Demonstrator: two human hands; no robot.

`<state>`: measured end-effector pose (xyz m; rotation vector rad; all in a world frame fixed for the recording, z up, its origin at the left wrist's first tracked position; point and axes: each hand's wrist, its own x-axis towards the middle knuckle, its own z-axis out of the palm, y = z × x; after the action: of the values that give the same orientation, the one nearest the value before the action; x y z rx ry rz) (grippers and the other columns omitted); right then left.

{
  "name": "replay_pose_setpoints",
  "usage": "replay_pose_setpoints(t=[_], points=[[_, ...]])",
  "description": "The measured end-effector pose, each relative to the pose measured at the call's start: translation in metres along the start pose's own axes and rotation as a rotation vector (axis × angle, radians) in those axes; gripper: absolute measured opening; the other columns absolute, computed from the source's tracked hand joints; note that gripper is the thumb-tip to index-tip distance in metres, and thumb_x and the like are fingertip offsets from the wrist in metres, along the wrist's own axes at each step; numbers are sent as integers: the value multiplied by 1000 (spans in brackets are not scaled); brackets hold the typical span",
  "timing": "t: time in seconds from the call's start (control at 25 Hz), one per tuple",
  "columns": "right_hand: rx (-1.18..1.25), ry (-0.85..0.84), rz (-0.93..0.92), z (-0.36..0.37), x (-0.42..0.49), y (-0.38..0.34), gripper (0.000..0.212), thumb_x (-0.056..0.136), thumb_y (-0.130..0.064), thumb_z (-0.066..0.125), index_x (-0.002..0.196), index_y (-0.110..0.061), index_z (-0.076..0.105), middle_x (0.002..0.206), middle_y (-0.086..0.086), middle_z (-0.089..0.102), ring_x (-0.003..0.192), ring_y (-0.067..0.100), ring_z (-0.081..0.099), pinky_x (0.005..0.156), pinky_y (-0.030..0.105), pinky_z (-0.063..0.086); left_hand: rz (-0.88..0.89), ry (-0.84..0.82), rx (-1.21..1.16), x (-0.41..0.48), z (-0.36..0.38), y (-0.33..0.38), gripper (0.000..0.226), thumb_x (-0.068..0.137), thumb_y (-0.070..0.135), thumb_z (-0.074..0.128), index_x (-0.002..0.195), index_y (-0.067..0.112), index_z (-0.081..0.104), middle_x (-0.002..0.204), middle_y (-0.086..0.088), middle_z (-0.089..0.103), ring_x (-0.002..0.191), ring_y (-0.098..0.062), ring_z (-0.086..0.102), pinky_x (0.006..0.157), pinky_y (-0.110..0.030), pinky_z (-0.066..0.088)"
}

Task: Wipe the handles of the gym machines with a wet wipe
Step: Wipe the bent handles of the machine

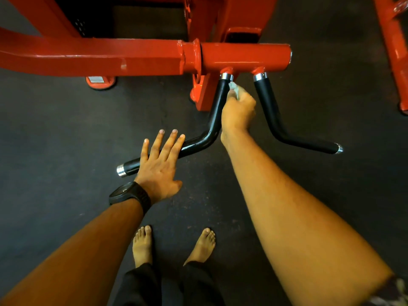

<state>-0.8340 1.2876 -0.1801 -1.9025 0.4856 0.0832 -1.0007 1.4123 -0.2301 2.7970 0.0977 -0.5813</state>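
Two bent black handles hang from a red machine arm [242, 56]. The left handle [215, 115] runs down and bends toward its chrome end cap at lower left. The right handle [273, 120] bends out to the right. My right hand [238, 111] is shut on a small grey-white wet wipe [234, 87] and presses it against the upper part of the left handle, just below its chrome collar. My left hand [160, 164], fingers spread and holding nothing, lies over the lower stretch of the left handle. A black watch sits on that wrist.
The red machine frame [88, 56] crosses the top of the view, with a red foot [100, 81] on the dark rubber floor. Another red post [395, 51] stands at the far right. My bare feet [174, 244] are below the handles.
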Motion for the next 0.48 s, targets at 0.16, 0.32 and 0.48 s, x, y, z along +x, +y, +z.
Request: replay_pose_setpoints(t=[0.16,0.32,0.48], points=[[-76,43,-89,-4,-61,33,26,101,-9,47,112,-14,71,102,0,69,91,13,58,79,16,42,-4,-15,1,-2,-2,0,128,76,44,74,148,31,-32,164,5,-24,143,-18,-35,116,-50,-20],[261,-50,213,-2,-63,50,28,96,-6,45,93,-19,70,95,13,71,81,15,62,84,36,54,5,-48,-27,-1,-6,2,127,77,41,74,152,30,-27,164,5,-24,147,-21,-30,116,-50,-19],[35,46,29,0,-55,53,22,91,-10,47,86,-21,65,84,4,62,77,13,52,70,33,42,19,-46,-25,-1,-6,0,126,77,38,74,154,29,-24,165,4,-22,149,-23,-27,119,-51,-16]])
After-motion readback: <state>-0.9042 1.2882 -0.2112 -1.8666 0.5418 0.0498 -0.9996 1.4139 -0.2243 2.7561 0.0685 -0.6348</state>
